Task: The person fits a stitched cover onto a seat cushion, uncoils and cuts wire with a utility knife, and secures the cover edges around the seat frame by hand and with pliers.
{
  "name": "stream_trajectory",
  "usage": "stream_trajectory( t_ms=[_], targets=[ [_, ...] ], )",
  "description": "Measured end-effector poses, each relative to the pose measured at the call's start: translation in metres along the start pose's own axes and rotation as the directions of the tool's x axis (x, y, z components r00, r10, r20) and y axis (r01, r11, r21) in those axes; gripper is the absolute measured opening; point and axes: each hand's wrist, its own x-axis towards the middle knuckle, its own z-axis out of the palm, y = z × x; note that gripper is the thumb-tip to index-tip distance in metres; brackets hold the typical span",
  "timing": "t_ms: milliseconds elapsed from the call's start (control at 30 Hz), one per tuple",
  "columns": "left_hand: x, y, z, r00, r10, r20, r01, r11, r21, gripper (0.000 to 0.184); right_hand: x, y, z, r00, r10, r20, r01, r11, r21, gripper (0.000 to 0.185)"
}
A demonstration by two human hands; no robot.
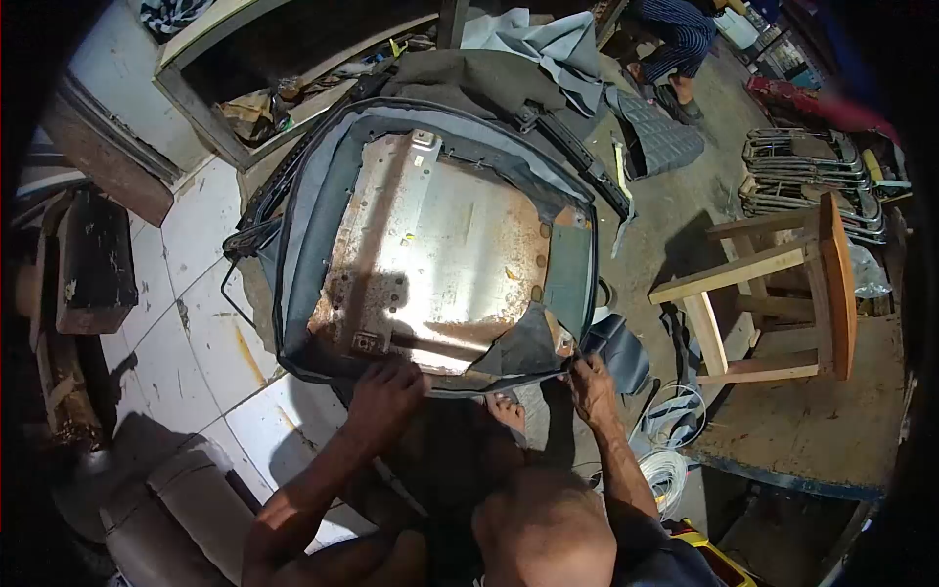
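An upturned car seat cushion lies in front of me, its rusty metal pan facing up. Dark grey fabric forms the seat cover, wrapped round the rim. At the near edge, left of centre, my left hand is closed on the cover's border. My right hand pinches the same border at the near right corner. The fingertips of both hands are partly hidden. A loose dark flap lies over the pan near my right hand. Black metal seat rails show beyond the cushion's far side.
An overturned wooden stool rests on a worn board at right. Beyond it are stacked chrome frames. A coil of white cord lies at lower right, padded pieces at lower left. A person's leg shows at the back.
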Motion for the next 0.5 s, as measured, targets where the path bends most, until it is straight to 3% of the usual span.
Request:
stream_trajectory(
  t_ms=[33, 200, 267, 300, 400, 467, 500],
  targets=[
    [0.006, 0.002, -0.005, 0.999, -0.042, 0.008, 0.042, 0.998, -0.042, 0.027, 0.001, -0.002, -0.002, 0.997, 0.06, 0.047, -0.058, 0.997, -0.049, 0.015],
    [0.014, -0.004, -0.002, 0.996, -0.079, -0.04, 0.076, 0.995, -0.068, 0.03, 0.013, -0.003, -0.008, 0.996, -0.087, 0.032, 0.091, 0.985, -0.147, 0.021],
    [0.02, 0.0, -0.011, 0.979, -0.147, 0.142, 0.156, 0.986, -0.053, 0.032, 0.013, -0.006, -0.011, 0.996, -0.088, 0.033, 0.092, 0.982, -0.165, 0.023],
    [0.023, -0.002, -0.013, 0.977, -0.171, 0.131, 0.178, 0.983, -0.043, 0.032, 0.014, -0.01, -0.011, 0.995, -0.088, 0.035, 0.093, 0.98, -0.178, 0.026],
    [0.022, -0.008, -0.014, 0.982, -0.086, 0.169, 0.111, 0.983, -0.143, 0.021, 0.012, -0.013, -0.005, 0.996, -0.075, -0.04, 0.072, 0.994, -0.076, 0.021],
    [0.018, -0.013, -0.018, 0.994, -0.084, 0.075, 0.097, 0.978, -0.187, 0.019, 0.013, -0.011, 0.001, 0.982, 0.191, 0.002, -0.182, 0.931, 0.315, 0.016],
    [0.015, -0.015, -0.021, 0.999, -0.033, -0.001, 0.032, 0.968, -0.247, 0.016, 0.01, -0.002, 0.004, 0.985, 0.171, 0.003, -0.165, 0.944, 0.285, 0.014]
  ],
)
